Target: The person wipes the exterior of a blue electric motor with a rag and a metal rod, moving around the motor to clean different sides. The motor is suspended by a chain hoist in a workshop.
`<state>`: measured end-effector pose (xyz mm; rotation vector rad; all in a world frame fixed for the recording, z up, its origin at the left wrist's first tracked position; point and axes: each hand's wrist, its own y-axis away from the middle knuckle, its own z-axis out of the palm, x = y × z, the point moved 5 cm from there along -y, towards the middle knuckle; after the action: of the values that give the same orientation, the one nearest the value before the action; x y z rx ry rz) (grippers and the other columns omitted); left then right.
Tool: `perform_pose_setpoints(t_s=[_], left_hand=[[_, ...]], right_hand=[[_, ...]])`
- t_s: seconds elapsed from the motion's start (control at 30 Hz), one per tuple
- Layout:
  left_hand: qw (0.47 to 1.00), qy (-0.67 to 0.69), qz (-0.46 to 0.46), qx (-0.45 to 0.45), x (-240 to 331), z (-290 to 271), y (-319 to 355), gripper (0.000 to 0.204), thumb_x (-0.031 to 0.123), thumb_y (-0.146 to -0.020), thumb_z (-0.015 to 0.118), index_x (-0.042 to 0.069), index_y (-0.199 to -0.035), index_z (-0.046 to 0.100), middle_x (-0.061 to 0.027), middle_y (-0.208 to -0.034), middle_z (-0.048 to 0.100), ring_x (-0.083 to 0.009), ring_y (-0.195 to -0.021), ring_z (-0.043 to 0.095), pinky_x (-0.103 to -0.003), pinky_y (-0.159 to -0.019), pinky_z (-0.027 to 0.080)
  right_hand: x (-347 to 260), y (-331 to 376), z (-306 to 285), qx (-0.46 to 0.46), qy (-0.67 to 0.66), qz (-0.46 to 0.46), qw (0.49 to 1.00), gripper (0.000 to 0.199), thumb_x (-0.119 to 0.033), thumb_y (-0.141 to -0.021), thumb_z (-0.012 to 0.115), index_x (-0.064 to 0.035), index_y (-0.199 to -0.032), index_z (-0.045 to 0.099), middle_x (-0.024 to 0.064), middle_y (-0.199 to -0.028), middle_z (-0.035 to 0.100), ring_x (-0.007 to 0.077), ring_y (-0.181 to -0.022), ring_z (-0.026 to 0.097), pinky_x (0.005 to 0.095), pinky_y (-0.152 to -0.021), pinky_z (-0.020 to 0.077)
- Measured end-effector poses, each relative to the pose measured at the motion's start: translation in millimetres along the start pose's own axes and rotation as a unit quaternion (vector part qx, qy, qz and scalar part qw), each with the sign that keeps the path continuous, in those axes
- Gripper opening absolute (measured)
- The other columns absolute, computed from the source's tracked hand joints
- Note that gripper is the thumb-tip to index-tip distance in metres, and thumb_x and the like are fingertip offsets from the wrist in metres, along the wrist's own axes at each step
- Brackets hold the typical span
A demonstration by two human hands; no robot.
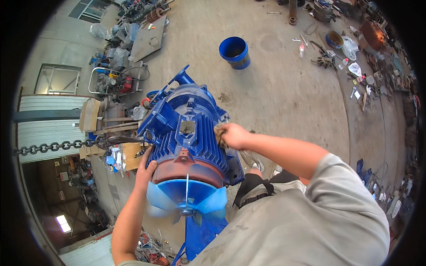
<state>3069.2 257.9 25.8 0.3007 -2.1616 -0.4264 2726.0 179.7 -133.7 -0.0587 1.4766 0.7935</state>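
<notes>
Mid-frame: my right hand (234, 135), fingers pinching brown rag (219, 134) against blue motor (202, 135), likely shielding skin; left hand (143, 174) opposite, seemingly bracing, can't tell finger spread.

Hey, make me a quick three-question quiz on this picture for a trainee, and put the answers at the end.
1. Which hand holds the brownish cloth, the left or the right?
2. True or false: the blue bucket is lying on its side.
3. Fill in the blank: at the near end of the blue motor is a ___ with light-blue blades.

Key:
1. The right hand; the left hand is at the motor's left side.
2. False; it stands upright on the floor.
3. fan
</notes>
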Motion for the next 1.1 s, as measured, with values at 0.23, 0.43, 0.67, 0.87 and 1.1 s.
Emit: perform_pose_setpoints(t_s=[0.23, 0.43, 0.67, 0.87, 1.1], left_hand=[[1.0, 0.016, 0.01, -0.003, -14, -3, 0, 0.09, 0.061, -0.095, 0.067, 0.002, -0.158, 0.04, -0.0192, -0.154, 0.047, -0.0279, -0.141, 0.046, -0.038, -0.118, 0.035], [0.985, -0.146, 0.089, 0.019, -16, -10, -6, 0.078, 0.056, -0.103, 0.057, 0.003, -0.158, 0.04, -0.022, -0.149, 0.052, -0.0294, -0.136, 0.053, -0.038, -0.11, 0.045], [0.999, 0.039, 0.011, -0.01, -12, -2, 8, 0.075, 0.053, -0.104, 0.056, 0.003, -0.158, 0.04, -0.0218, -0.148, 0.053, -0.0291, -0.132, 0.057, -0.038, -0.106, 0.05], [0.991, 0.129, -0.018, -0.032, 12, 15, 5, 0.072, 0.051, -0.105, 0.055, 0.003, -0.157, 0.04, -0.0215, -0.146, 0.054, -0.0289, -0.129, 0.06, -0.038, -0.102, 0.053], [0.98, 0.189, -0.03, -0.049, 18, 30, 13, 0.069, 0.049, -0.106, 0.053, 0.004, -0.157, 0.04, -0.0211, -0.145, 0.056, -0.0286, -0.125, 0.063, -0.038, -0.099, 0.057]], right_hand=[[17, -33, -6, -0.034, 0.117, -0.017, 0.992, 0.035, -0.001, -0.086, 0.054, -0.0035, -0.114, 0.074, 0.0145, -0.095, 0.078, 0.026, -0.087, 0.074, 0.0393, -0.079, 0.0573], [84, -86, -24, 0.157, -0.03, 0.028, 0.987, 0.03, -0.016, -0.087, 0.065, -0.0059, -0.113, 0.076, 0.0126, -0.093, 0.077, 0.0249, -0.078, 0.072, 0.0417, -0.074, 0.0576], [105, 81, -91, 0.123, -0.421, 0.128, 0.89, 0.011, -0.005, -0.097, 0.055, -0.0008, -0.105, 0.062, 0.0062, -0.085, 0.065, 0.0142, -0.059, 0.057, 0.0306, -0.049, 0.0451], [78, 153, -115, 0.149, -0.481, -0.006, 0.864, 0.024, -0.014, -0.105, 0.053, -0.0042, -0.126, 0.058, 0.0106, -0.103, 0.069, 0.014, -0.072, 0.061, 0.03, -0.053, 0.0494], [118, 203, -70, 0.067, -0.521, 0.202, 0.827, 0.027, -0.026, -0.111, 0.05, -0.0166, -0.136, 0.053, 0.0019, -0.086, 0.055, 0.0074, -0.057, 0.041, 0.0194, -0.04, 0.0307]])
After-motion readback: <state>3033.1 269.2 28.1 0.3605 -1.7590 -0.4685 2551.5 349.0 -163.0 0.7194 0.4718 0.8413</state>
